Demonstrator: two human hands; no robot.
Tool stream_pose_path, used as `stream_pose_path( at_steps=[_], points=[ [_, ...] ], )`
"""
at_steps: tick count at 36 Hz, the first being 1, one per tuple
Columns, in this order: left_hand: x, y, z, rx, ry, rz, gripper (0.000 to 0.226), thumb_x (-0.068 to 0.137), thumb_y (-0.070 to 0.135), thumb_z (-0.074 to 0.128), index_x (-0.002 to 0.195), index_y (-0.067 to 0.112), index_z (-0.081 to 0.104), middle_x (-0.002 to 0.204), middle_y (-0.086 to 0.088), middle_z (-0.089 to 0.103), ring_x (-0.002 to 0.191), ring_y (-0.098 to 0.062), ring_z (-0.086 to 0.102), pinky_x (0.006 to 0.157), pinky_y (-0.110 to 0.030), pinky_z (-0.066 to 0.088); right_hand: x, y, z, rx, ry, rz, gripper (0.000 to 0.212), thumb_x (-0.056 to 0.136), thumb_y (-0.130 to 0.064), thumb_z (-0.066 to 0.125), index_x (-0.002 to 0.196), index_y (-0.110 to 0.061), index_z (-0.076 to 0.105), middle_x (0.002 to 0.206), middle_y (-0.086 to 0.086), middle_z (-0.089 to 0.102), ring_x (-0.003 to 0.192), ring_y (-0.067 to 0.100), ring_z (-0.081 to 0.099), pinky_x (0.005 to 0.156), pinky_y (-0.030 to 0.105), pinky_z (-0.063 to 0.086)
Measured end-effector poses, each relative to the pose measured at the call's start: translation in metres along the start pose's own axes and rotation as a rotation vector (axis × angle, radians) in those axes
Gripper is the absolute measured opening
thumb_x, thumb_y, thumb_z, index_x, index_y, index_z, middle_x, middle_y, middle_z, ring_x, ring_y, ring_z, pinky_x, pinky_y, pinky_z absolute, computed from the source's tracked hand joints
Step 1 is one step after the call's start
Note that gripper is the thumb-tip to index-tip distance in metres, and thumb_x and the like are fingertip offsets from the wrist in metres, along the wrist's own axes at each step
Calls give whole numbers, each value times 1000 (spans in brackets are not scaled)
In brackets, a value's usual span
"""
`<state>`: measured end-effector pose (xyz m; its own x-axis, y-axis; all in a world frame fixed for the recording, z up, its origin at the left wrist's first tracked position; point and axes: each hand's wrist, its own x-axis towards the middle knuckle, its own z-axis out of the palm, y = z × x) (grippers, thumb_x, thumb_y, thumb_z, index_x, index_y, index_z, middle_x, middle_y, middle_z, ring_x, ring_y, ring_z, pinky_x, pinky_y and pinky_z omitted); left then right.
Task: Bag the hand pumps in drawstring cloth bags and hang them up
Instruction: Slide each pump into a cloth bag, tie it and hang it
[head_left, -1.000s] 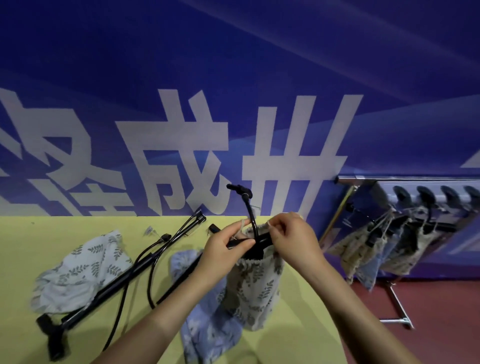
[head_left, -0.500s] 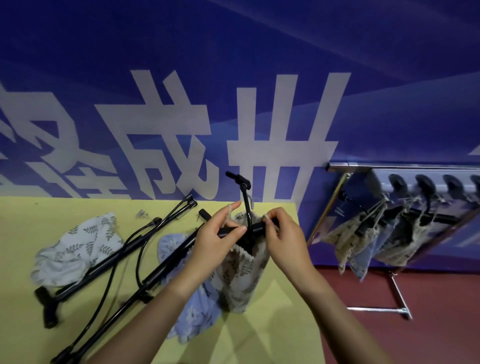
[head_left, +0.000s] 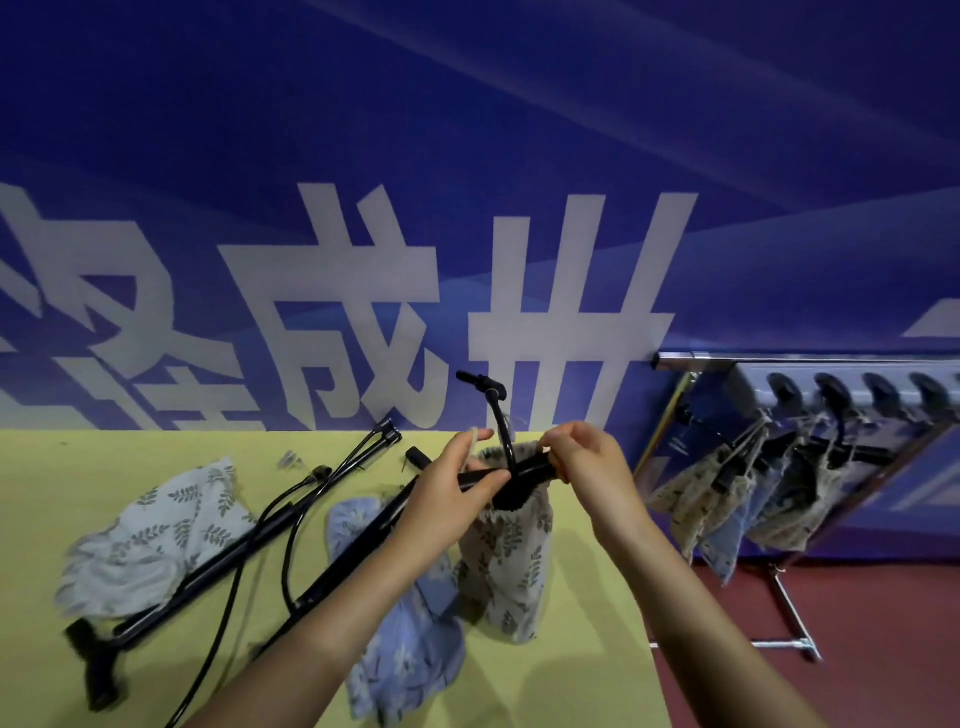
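Observation:
A beige leaf-print drawstring bag (head_left: 506, 561) stands upright on the yellow table (head_left: 587, 665) with a black hand pump inside; the pump's T-handle (head_left: 527, 470) and hose (head_left: 498, 415) stick out of its mouth. My left hand (head_left: 457, 493) grips the handle's left end and pinches a cord loop. My right hand (head_left: 587, 460) pinches the drawstring at the bag's right rim. Two more black pumps (head_left: 244, 545) (head_left: 353, 566) lie on the table, beside a white leaf-print bag (head_left: 156, 540) and over a blue flowered bag (head_left: 410, 654).
A metal rack (head_left: 789, 358) stands right of the table on the red floor, with several bagged pumps (head_left: 727, 493) hanging from its hooks. A blue banner wall with white characters rises behind the table. The table's right edge runs just below my right forearm.
The view shifted a little. My hands stay at the bag's mouth; my left fingers have lifted a cord loop and my right hand has moved to the rim's right side.

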<state>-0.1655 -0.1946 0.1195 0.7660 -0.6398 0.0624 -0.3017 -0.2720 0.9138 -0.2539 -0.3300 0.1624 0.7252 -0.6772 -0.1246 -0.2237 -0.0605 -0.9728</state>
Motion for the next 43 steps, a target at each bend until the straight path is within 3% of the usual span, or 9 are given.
stream_pose_path(
  at_steps=[5,8,16,21,24,27,33,37,43],
  points=[
    [2,4,-21,-161,129,-25,5,94,20,59,95,19,63,87,-6,63,83,-9,62,75,-18,47,3,12,18,-37,24,9,17,97,-15,52,81,-12,55,69,4,60,67,18,57,68,32,47],
    [0,7,-44,-191,261,-14,20,97,20,54,87,7,66,69,-1,57,69,-9,55,66,-17,42,2,14,22,-12,13,18,19,97,-12,53,78,-10,56,63,3,60,61,17,57,58,23,46],
    [-13,26,-55,-590,-104,-102,29,102,11,39,120,11,61,70,-1,55,52,-12,48,51,-23,45,5,7,40,196,36,-62,18,91,-9,60,74,-5,62,55,-2,56,54,10,51,64,26,46],
    [-14,23,-60,-514,-142,-167,32,101,12,43,127,28,55,76,-2,59,48,-14,47,47,-25,44,1,7,44,266,55,-36,6,91,-11,63,85,-9,63,60,-4,58,55,8,53,61,26,46],
    [-14,16,-72,-494,-116,-203,34,101,12,43,128,28,55,75,-4,58,49,-14,47,47,-26,46,-6,14,44,50,-45,-120,31,83,-12,73,109,-15,57,77,-5,54,64,1,52,63,15,46],
    [-15,14,-83,-486,-93,-220,31,101,11,43,127,21,57,69,-1,58,48,-14,49,47,-27,48,-9,17,46,-436,-130,-321,52,77,-23,79,120,-24,49,91,-19,46,77,-6,47,71,10,39],
    [-24,11,-96,-455,-65,-184,25,100,8,43,106,10,67,67,-4,53,49,-13,51,50,-27,48,-1,8,56,-714,-93,-447,31,83,-37,71,109,-22,63,94,-9,54,86,9,52,76,25,44],
    [-24,17,-92,-533,-96,-131,27,101,9,42,104,5,68,63,-2,57,56,-14,58,64,-33,56,-3,13,61,-593,-101,-370,16,85,-30,70,98,-21,66,84,-6,61,76,10,55,70,28,45],
    [-12,32,-80,-409,-175,23,28,99,6,46,102,13,72,89,-4,70,83,-17,69,73,-22,56,-23,-1,59,208,-139,-234,19,94,-7,56,82,-5,71,59,-9,58,56,5,46,58,15,38]
  ],
)
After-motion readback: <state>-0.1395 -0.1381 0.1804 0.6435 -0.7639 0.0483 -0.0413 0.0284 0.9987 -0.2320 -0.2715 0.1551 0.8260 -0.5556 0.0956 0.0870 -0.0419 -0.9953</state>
